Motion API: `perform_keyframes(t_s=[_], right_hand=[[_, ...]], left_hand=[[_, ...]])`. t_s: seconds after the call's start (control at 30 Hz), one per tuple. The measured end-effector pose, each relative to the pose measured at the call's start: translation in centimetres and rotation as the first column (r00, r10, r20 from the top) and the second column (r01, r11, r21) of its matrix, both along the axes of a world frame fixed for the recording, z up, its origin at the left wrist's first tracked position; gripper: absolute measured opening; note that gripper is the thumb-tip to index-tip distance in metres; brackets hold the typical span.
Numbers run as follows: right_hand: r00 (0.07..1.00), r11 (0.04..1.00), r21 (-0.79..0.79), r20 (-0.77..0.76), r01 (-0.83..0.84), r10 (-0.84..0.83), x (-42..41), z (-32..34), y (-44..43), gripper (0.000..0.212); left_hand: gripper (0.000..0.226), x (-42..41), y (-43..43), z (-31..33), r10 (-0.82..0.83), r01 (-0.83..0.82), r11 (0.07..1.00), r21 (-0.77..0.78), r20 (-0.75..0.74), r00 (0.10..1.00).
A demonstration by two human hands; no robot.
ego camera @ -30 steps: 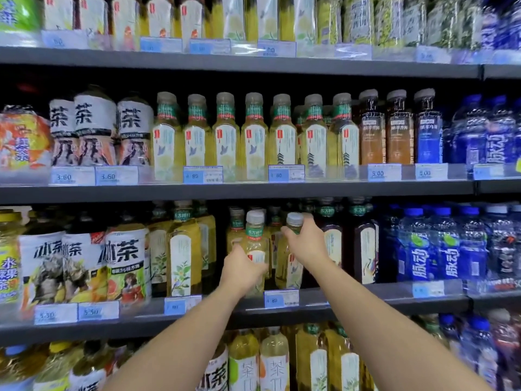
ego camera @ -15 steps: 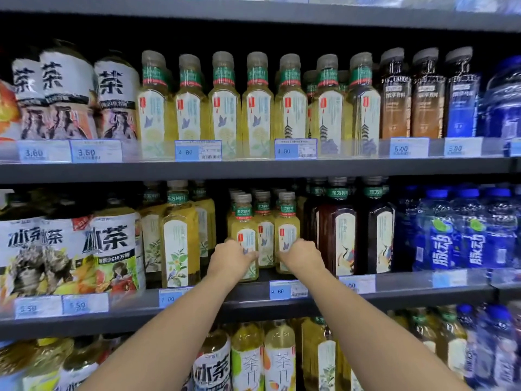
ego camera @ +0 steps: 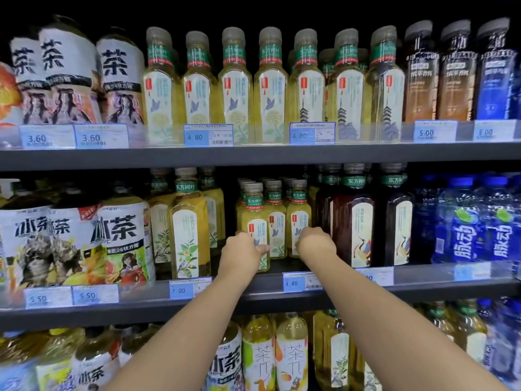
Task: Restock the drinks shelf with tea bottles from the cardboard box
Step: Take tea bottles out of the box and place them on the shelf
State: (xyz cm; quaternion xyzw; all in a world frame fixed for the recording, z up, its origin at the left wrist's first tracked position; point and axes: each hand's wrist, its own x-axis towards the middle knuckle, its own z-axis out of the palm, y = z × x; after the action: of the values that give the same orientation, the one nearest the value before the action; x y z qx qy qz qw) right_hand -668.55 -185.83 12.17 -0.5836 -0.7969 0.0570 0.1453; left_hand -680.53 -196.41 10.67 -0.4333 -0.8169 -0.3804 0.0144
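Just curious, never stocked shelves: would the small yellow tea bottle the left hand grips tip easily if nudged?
Probably: the small tea bottle is tall and narrow, so a high push might topple it. It looks full, so likely heavy for its size. Neighbouring bottles may catch it.

Your left hand [ego camera: 242, 253] is wrapped around the small yellow tea bottle [ego camera: 254, 218] nearest the front edge of the middle shelf [ego camera: 423, 289], thumb across its label. Your right hand [ego camera: 315, 244] grips a second small bottle [ego camera: 298, 213]. A third small bottle [ego camera: 276, 221] stands upright between them, a bit further back. Dark tea bottles [ego camera: 352, 221] stand just right of your right hand; touching or not, kinda hard to tell. The 4.80 price tag [ego camera: 293, 283] sits on the shelf's front edge between your forearms.
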Motion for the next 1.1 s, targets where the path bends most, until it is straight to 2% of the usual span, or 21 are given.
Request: perform_keyframes(t_s=[0.2,0.33,0.47,0.57,0.77,0.97,1.1], right_hand=[[1.000,0.999,0.045,0.026,-0.013,0.012,0.2,0.2,-0.2,0.045],[0.984,0.985,0.083,-0.087,-0.148,0.156,1.0,0.3,-0.4,0.028],[0.955,0.975,0.049,-0.192,-0.218,0.224,2.3,0.9,-0.8,0.030],[0.948,0.972,0.065,-0.212,-0.227,0.236,3.4,1.0,-1.0,0.023],[0.954,0.979,0.078,-0.222,-0.189,0.202,5.6,1.0,-1.6,0.026],[0.963,0.973,0.149,-0.178,-0.176,0.202,7.5,0.9,-2.7,0.022],[0.938,0.958,0.195,-0.239,-0.208,0.253,8.8,0.4,-4.6,0.030]], left_hand=[[0.045,-0.8,0.8,-0.3,-0.105,0.105,0.994,-0.002,0.076,0.992],[0.050,-0.8,1.3,0.0,-0.223,0.227,0.973,-0.036,0.098,0.970],[0.048,0.8,2.2,0.7,-0.272,0.277,0.959,-0.065,0.071,0.960],[0.044,2.6,3.2,0.8,-0.271,0.275,0.959,-0.075,0.058,0.961],[0.040,5.3,4.3,1.6,-0.216,0.214,0.964,-0.156,0.008,0.976],[0.029,6.6,4.5,1.1,-0.195,0.186,0.974,-0.129,-0.058,0.979],[0.014,7.2,1.5,1.2,-0.171,0.165,0.985,-0.047,-0.143,0.975]])
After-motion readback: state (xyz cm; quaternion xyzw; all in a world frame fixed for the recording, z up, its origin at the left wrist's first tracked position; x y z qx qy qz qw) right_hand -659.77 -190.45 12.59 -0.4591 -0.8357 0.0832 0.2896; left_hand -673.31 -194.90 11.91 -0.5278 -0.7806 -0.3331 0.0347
